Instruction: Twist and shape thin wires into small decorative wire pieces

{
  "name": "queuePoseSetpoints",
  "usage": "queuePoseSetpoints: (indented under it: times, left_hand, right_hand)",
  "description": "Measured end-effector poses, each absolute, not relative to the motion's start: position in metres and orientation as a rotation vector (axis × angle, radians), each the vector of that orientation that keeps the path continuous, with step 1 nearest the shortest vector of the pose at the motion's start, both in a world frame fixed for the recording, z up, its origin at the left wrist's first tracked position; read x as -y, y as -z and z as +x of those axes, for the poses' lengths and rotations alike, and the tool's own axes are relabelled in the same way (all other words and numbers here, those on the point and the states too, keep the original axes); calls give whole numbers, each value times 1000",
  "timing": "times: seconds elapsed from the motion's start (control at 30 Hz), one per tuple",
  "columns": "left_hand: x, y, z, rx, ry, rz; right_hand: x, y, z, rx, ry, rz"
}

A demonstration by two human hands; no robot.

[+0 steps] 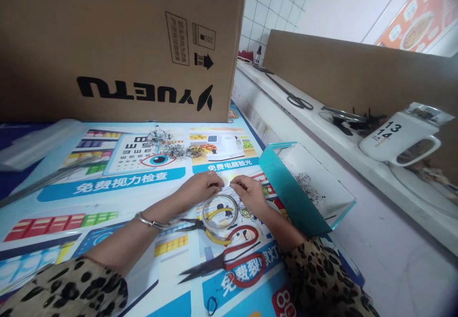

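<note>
My left hand [201, 187] and my right hand [249, 191] rest on a printed poster [118, 183], fingertips almost meeting. Both are pinched on a thin wire or thread stretched between them, too fine to name. Just below the hands lies a coil of wire [219, 210]. Yellow-handled pliers [205, 225] sit by the coil, and red-handled scissors [229, 262] lie nearer to me. A silver bangle [146, 221] is on my left wrist. Both sleeves are leopard print.
A big cardboard box [118, 45] stands behind the poster. A teal-edged box lid [304, 188] with small wire pieces sits to the right. Little wire clusters [168, 148] lie on the poster. On the white ledge are a mug [397, 138], scissors [293, 97] and clips.
</note>
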State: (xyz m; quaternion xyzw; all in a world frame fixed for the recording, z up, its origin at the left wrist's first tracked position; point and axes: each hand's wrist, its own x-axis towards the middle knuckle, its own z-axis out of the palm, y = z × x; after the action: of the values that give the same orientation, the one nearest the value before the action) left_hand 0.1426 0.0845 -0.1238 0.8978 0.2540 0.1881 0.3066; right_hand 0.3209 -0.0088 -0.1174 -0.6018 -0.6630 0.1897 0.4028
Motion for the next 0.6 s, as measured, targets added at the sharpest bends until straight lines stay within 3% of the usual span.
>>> queuePoseSetpoints:
  times: [0.6]
  left_hand:
    - [-82,124,143,-669,-526,2368]
  right_hand:
    - [8,120,321,1687,-459,-1525]
